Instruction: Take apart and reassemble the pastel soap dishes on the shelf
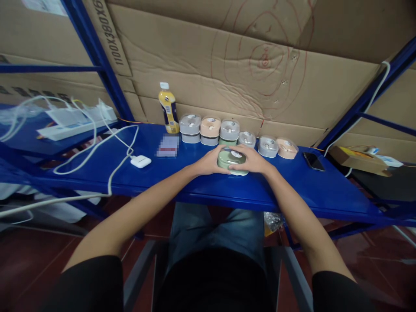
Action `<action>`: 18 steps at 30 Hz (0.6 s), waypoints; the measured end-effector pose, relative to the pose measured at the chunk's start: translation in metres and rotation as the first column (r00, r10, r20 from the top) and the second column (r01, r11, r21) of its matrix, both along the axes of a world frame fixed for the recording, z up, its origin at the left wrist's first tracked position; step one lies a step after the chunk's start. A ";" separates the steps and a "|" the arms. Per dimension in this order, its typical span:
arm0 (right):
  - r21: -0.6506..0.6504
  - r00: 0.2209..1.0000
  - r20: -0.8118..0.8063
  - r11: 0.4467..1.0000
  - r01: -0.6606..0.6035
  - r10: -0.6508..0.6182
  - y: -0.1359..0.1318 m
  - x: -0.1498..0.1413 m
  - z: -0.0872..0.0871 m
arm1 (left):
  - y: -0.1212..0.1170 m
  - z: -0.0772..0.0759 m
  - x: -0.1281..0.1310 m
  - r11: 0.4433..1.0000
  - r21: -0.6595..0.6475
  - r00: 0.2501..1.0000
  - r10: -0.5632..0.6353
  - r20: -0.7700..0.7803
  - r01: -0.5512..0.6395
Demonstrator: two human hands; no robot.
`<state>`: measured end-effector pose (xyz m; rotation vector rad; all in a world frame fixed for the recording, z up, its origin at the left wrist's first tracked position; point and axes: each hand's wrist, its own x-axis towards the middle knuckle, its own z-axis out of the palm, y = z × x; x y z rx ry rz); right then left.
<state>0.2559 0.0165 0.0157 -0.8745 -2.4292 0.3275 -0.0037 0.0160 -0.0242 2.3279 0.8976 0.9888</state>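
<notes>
A small green box with a clear domed lid [231,159] sits near the front of the blue table, between my two hands. My left hand [211,162] wraps its left side, and my right hand [251,159] curls round its right side with the thumb across the front. A round white label shows on the lid. Right behind my hands stands a stack with a grey box [229,130] over a green one. Beside it are a peach box [210,127] and another grey box [190,125], each on top of a second box.
Single boxes, one being peach [287,148], stand right of the stacks. A phone [313,161] lies farther right. To the left are a yellow drink bottle [169,108], a blurred-out packet [168,145], a white earbud case [141,161] and looping white cables [112,173]. Cardboard [195,52] backs the table.
</notes>
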 end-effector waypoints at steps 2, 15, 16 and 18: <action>0.008 1.000 0.018 1.000 0.001 -0.001 -0.004 -0.001 0.001 | 0.001 -0.001 -0.001 1.000 0.016 1.000 -0.023 -0.012 0.023; -0.001 0.978 0.159 0.991 0.137 -0.135 -0.017 -0.008 -0.002 | 0.002 -0.003 -0.001 1.000 0.006 0.999 -0.024 -0.032 0.024; 0.006 0.975 0.170 0.989 0.147 -0.146 -0.019 -0.009 -0.001 | 0.001 -0.002 -0.001 1.000 -0.001 0.999 -0.016 -0.036 0.016; 0.017 0.970 0.186 0.987 0.157 -0.157 -0.022 -0.011 0.000 | 0.000 0.000 -0.002 1.000 -0.018 0.999 0.003 -0.044 -0.004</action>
